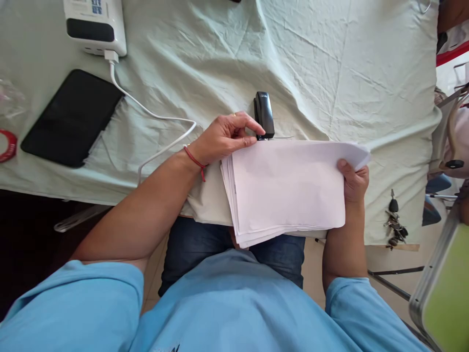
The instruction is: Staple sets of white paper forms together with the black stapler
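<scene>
A stack of white paper sheets (289, 186) lies over the table's front edge, its lower part overhanging my lap. My right hand (354, 183) grips the stack at its right side, thumb on top and the other fingers hidden beneath. A black stapler (264, 113) stands just behind the top edge of the sheets. At its near end, my left hand (230, 134) is closed in a pinch, the index fingertip against the stapler and the thumb by the paper's edge. Whether anything small is between these fingertips cannot be made out.
A black phone-like slab (73, 117) lies at the left. Behind it a white power bank (95, 29) has a white cable (157, 116) plugged in. A red tape roll (8, 145) sits at the far left. Keys (394, 222) lie near the right front corner of the cloth-covered table (366, 63).
</scene>
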Demonstrator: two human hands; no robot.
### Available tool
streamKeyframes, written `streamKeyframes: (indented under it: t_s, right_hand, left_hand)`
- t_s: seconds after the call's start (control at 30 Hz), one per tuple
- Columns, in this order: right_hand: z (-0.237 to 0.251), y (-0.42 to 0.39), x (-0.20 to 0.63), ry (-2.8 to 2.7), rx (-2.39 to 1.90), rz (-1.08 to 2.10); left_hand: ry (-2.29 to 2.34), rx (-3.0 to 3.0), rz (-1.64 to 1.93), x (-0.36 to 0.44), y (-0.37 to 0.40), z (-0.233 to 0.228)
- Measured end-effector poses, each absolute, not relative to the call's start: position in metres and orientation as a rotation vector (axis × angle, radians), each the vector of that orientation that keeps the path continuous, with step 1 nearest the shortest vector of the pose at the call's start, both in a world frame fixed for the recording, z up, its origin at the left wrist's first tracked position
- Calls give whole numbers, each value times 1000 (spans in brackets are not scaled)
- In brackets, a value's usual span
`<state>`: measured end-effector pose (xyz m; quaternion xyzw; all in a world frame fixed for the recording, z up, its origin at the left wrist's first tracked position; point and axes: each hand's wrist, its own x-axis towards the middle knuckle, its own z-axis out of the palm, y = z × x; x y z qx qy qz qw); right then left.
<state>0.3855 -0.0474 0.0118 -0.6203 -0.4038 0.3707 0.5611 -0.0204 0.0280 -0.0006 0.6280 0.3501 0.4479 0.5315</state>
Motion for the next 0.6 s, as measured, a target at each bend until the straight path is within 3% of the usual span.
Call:
streamKeyframes:
  t_s: [0.3,0.6]
  right_hand:
    - [2,-32,397,-840,-1357,610]
    - [2,-36,374,-759,-1223,620]
  left_hand:
    - [767,1264,1186,-15,36,-23]
    - [882,1173,1075,-8,15,0]
